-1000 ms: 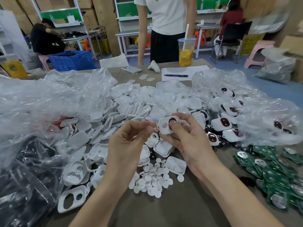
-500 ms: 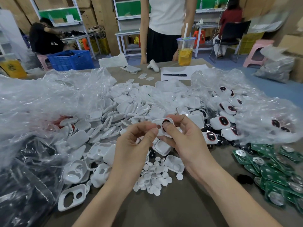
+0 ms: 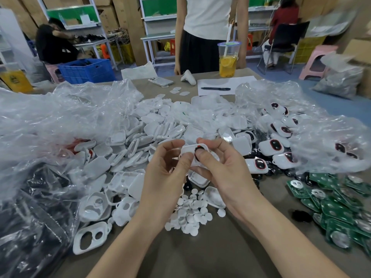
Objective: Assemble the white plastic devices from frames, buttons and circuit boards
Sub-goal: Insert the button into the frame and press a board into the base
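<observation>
Working across from my left, a clear plastic bag (image 3: 50, 125) is heaped over the table's edge, with one loose frame (image 3: 91, 237) lying flat near its foot, showing two openings. The left hand (image 3: 164, 173) comes next, thumb and forefinger pinching the left end of the frame (image 3: 187, 150) being built. That frame sits between the two hands above the heap, its long axis running across from hand to hand, the face tilted up toward me. The right hand (image 3: 226, 173) grips the other end, fingers curled behind and thumb pressed down on a dark button (image 3: 198, 150) with a red rim. I judge the seating push comes from the right thumb, which is already on it, while the left only steadies. By my count that is two hands, one frame held and one button. The white discs (image 3: 192, 213) below, the finished devices (image 3: 259, 165) and the green circuit boards (image 3: 331, 207) are too heaped to count.
</observation>
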{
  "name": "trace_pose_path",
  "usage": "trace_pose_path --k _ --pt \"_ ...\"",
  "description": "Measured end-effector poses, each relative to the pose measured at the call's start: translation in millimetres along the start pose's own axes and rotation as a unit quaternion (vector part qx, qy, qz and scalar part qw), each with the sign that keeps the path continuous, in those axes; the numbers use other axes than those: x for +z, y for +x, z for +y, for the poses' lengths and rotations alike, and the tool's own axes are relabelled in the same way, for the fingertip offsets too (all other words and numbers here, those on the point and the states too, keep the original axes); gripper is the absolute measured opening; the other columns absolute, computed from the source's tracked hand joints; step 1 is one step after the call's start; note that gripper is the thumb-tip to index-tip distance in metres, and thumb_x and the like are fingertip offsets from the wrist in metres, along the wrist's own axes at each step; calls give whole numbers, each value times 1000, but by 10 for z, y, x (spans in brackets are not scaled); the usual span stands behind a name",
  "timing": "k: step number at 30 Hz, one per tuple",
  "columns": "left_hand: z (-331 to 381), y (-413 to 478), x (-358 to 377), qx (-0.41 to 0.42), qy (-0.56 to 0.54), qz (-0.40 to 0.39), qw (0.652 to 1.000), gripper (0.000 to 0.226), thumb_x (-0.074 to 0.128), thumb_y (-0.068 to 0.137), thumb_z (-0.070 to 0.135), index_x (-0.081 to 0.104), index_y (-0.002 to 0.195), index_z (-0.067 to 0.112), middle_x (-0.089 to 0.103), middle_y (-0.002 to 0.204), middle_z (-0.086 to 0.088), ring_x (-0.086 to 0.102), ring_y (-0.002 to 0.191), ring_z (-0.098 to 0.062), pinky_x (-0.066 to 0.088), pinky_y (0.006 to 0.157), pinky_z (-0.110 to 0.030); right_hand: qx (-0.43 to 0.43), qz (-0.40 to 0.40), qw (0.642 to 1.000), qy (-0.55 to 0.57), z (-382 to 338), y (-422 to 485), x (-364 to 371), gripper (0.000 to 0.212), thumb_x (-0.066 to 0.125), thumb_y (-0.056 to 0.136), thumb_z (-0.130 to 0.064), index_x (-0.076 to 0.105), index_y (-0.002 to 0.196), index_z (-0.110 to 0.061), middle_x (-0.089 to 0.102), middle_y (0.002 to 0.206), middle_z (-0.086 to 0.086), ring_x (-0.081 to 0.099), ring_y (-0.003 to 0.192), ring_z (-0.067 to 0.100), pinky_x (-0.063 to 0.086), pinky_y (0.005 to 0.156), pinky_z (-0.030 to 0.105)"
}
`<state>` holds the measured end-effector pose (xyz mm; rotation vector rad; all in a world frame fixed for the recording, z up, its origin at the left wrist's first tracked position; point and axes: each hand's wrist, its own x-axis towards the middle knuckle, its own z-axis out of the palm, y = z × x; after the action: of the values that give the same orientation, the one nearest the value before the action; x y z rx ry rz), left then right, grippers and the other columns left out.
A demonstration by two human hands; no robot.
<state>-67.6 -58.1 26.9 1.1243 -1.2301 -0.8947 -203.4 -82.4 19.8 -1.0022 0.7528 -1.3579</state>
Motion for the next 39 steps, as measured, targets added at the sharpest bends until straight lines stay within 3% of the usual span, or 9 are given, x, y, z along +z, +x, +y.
trace_pose_path --k 3,7,11,16,22,26,30,34,39 --pt "-1 -8 0 0 5 -9 1000 14 68 95 27 67 101 40 71 91 12 63 75 -6 52 69 -21 -13 -4 1000 -11 6 -11 14 12 64 95 -6 64 105 -12 74 99 -16 75 94 20 60 80 27" --pt "24 -25 104 -97 -218 -19 971 21 68 89 23 66 109 24 73 95 4 64 78 -8 48 64 -20 -28 -8 999 12 41 -31 50 12 62 96 -3 62 104 -13 74 102 -15 75 93 18 59 77 24" --pt "-2 -50 118 26 -16 14 999 15 65 98 24 65 98 39 73 97 10 68 88 -4 50 72 -12 -29 -3 1000 10 36 -28 47 14 62 96 -4 63 103 -15 74 102 -17 75 97 20 58 77 24" --pt "55 26 -60 -25 -17 -68 997 11 62 99 19 68 108 22 75 103 1 69 90 -17 54 76 -22 -33 -10 999 -33 -1 -29 24 11 63 96 -5 62 106 -10 74 95 -22 75 91 12 58 75 20" --pt "82 61 -189 -9 81 -71 994 8 66 95 27 70 97 33 71 83 12 63 70 -3 50 68 -14 -24 -16 998 -51 -31 -48 25 12 62 97 -5 61 108 -9 75 90 -22 75 87 11 58 74 20" --pt "76 -29 -160 -3 116 -53 992 8 66 93 30 65 91 37 70 79 6 57 63 -2 45 57 -13 -1 -8 995 -97 -74 -100 18 12 67 95 -12 66 103 -20 77 83 -7 75 80 13 59 76 23" --pt "83 -176 -143 -32 140 -54 988 4 66 91 36 63 93 36 68 75 7 54 60 -4 42 53 -14 -37 28 963 -267 -118 -233 -52 9 72 90 -23 69 92 -31 71 97 1 70 84 13 57 72 27" --pt "137 -363 -182 -53 169 -105 979 10 62 87 42 62 97 40 66 71 11 52 57 -5 43 54 -19 0 12 942 -336 -159 -537 -186 7 71 89 -42 68 85 -37 67 71 -11 60 55 4 47 54 19" --pt "122 -648 -184 -71 279 -186 939 7 60 89 40 56 90 46 68 75 15 53 54 0 40 51 -12 51 -7 880 -472 -186 -872 -357 9 68 83 -51 66 84 -42 68 73 -21 57 57 0 40 54 17"
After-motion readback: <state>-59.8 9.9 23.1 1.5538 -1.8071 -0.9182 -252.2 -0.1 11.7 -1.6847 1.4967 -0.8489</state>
